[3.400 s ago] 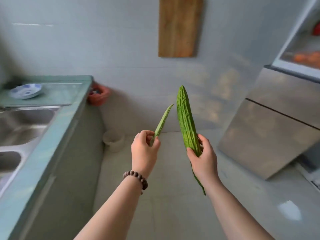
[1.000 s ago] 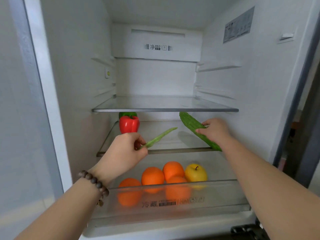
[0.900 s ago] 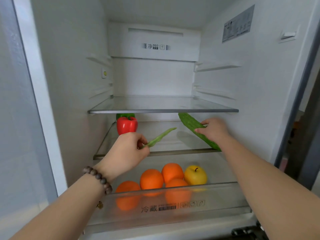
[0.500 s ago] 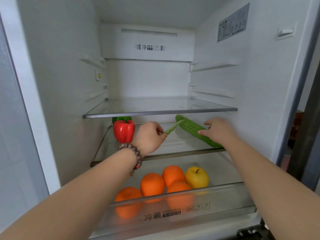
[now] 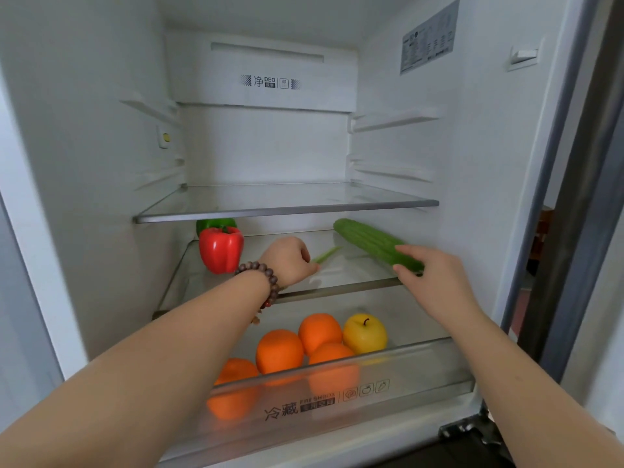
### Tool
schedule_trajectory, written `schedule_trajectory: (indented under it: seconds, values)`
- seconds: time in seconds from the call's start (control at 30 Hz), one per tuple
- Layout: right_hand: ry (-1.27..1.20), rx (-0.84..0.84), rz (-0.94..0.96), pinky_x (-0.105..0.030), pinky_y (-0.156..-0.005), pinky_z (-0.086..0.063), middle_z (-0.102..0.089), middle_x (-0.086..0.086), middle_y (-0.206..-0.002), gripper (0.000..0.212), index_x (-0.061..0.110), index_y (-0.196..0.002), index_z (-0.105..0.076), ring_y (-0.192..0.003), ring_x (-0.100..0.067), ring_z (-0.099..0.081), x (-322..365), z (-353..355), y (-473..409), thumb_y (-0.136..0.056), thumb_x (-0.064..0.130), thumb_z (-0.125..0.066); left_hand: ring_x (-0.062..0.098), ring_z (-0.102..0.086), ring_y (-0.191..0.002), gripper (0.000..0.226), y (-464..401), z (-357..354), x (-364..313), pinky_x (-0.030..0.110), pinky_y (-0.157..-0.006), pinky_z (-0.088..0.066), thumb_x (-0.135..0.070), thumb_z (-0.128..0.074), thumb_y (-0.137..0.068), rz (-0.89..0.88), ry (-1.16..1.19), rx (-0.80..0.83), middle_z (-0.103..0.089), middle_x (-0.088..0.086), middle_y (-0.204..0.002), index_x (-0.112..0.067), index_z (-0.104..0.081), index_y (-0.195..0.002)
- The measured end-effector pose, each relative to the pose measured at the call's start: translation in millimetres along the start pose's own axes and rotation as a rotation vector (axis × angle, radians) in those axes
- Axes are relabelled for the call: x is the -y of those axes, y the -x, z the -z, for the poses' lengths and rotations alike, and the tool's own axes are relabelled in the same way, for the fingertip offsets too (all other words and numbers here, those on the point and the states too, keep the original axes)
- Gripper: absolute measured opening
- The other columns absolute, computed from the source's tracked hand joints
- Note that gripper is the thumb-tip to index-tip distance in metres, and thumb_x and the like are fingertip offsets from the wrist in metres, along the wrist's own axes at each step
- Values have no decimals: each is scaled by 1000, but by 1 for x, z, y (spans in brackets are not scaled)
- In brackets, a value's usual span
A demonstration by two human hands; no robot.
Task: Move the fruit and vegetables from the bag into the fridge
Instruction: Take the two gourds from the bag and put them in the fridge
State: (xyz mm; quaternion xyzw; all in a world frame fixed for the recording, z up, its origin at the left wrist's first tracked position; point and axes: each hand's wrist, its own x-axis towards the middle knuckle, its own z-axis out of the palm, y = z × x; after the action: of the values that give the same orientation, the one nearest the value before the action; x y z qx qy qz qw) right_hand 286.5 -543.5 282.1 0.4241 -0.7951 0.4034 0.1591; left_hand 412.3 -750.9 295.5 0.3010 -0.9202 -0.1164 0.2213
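I am looking straight into the open fridge (image 5: 388, 146), both arms reaching onto the lower glass shelf (image 5: 337, 292). That shelf's metal front edge runs just under both wrists, and the upper glass shelf (image 5: 287, 211) hangs close above the knuckles, so the slot I am working in is low. The upper shelf's own top is bare and wide.

On the lower shelf, the far left is taken by a red pepper (image 5: 221, 249) with a green pepper (image 5: 216, 223) just behind it; the middle stretch of glass between the two hands is free.

My left hand (image 5: 287, 261), wearing a bead bracelet (image 5: 261, 282), is curled nearly into a fist, and the thin green bean pod (image 5: 326, 255) sticks out from the fingers, pointing right and back, low over the glass. I cannot tell whether the pod touches the shelf.

My right hand (image 5: 432, 278) has its fingers loosely spread and laid against the near end of the bitter gourd (image 5: 371, 243); the gourd lies diagonally on the shelf, its far tip toward the back. Thumb and fingertips touch it rather than wrap it.

Below, the clear crisper drawer (image 5: 422, 373) holds oranges (image 5: 280, 351) and a yellow apple (image 5: 364, 334).
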Motion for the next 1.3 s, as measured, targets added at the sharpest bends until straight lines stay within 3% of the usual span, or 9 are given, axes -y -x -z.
schedule_trajectory:
  seconds: [0.27,0.4,0.53,0.67,0.87,1.0,1.1,1.2,1.3]
  values:
    - [-50,155,109,-17,-93,-33,-61,-3,-126,36,18,-121,-62,-119,-16,-53,25,-23,-1,-85,21,-63,16,-46,-126,68,34,26,4,24,-102,-34,-46,-67,-81,-70,89,321,-48,2,-140,-15,-45,-138]
    - [-54,285,112,-16,-88,-31,-60,-5,-127,38,18,-125,-59,-120,-16,-52,41,-37,-8,-87,18,-59,15,-38,-134,78,42,25,0,26,-108,-28,-56,-65,-77,-78,115,369,-38,0,-148,-21,-39,-142]
    - [-37,259,90,-17,-87,-32,-61,-6,-126,37,19,-125,-59,-119,-17,-53,37,-33,-17,-88,17,-56,13,-23,-142,96,42,15,-13,27,-114,-17,-64,-62,-74,-133,41,489,-20,-3,-156,-21,-20,-149]
    - [9,303,85,-22,-99,-34,-58,-2,-132,38,18,-127,-57,-124,-17,-50,25,-31,-20,-89,18,-56,11,-9,-145,99,36,7,-25,24,-114,-7,-60,-60,-79,-196,-37,580,-4,-4,-159,-18,-6,-151]
    - [36,344,49,-25,-103,-34,-55,-2,-134,36,16,-127,-57,-126,-17,-47,8,-32,-17,-90,17,-54,22,-32,-138,90,21,-11,-41,38,-114,-27,-69,-52,-78,-212,-133,379,-32,4,-152,-14,-30,-145]
    - [57,332,21,-29,-102,-38,-56,-4,-133,37,15,-127,-57,-123,-19,-51,-2,-30,-17,-90,14,-52,23,-56,-105,76,8,-23,-55,41,-96,-42,-77,-47,-73,-186,-224,296,-61,6,-115,-14,-56,-115]
    - [81,321,26,-28,-101,-39,-57,-4,-132,37,16,-127,-57,-123,-19,-51,-7,-30,-15,-90,15,-52,18,-53,-83,69,5,-28,-61,42,-89,-43,-77,-47,-74,-180,-242,265,-63,4,-97,-13,-58,-96]
    - [131,335,44,-31,-100,-41,-57,-4,-132,36,17,-126,-57,-122,-21,-51,-7,-31,-13,-91,16,-51,22,-55,-93,66,6,-31,-60,43,-92,-42,-77,-47,-73,-179,-208,271,-60,5,-105,-16,-52,-98]
    - [162,335,45,-33,-98,-43,-59,-4,-130,36,17,-126,-58,-119,-22,-53,-4,-30,-12,-90,17,-51,25,-51,-115,86,9,-35,-55,48,-99,-40,-79,-44,-72,-159,-183,285,-51,6,-127,-12,-43,-125]
